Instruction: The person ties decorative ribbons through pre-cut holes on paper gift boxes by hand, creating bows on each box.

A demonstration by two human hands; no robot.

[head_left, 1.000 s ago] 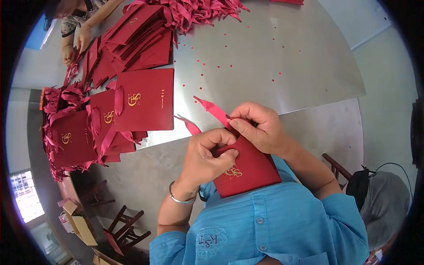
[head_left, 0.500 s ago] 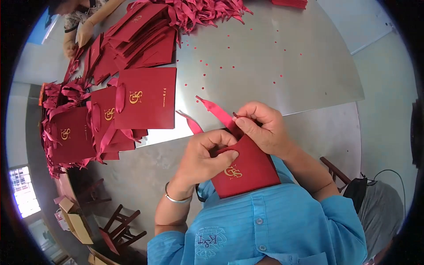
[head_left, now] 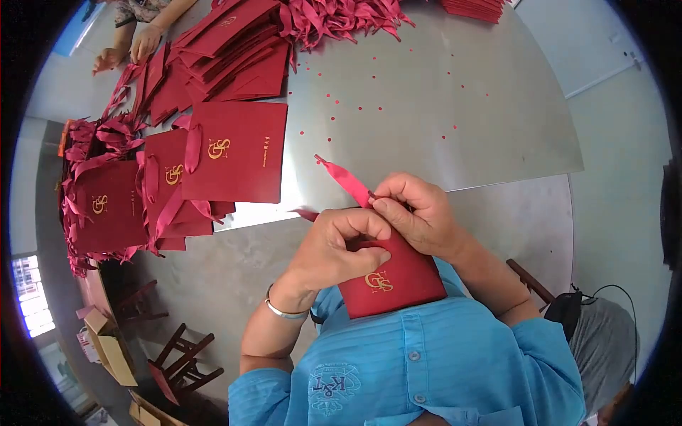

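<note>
A small red paper bag (head_left: 405, 280) with a gold logo leans against my blue shirt. My left hand (head_left: 344, 248) is at its upper left edge, thumb on the front and curled fingers at the opening. My right hand (head_left: 415, 213) pinches a dark red ribbon tip at the bag's upper right corner. One pink ribbon (head_left: 346, 181) runs from beside my right fingertips up onto the metal table. Another ribbon end (head_left: 305, 214) sticks out behind my left hand. The inside of the bag is hidden.
Finished-looking red bags with ribbons (head_left: 234, 153) lie at the table's left edge, below a stack of flat bags (head_left: 238, 64). Loose ribbons (head_left: 341, 21) and small red dots lie on the metal table (head_left: 511, 135). Another person's hands (head_left: 145, 42) are at the upper left.
My left thumb has moved slightly away from the bag's top edge, and the left ribbon end has dropped lower. The other person's hands have moved apart.
</note>
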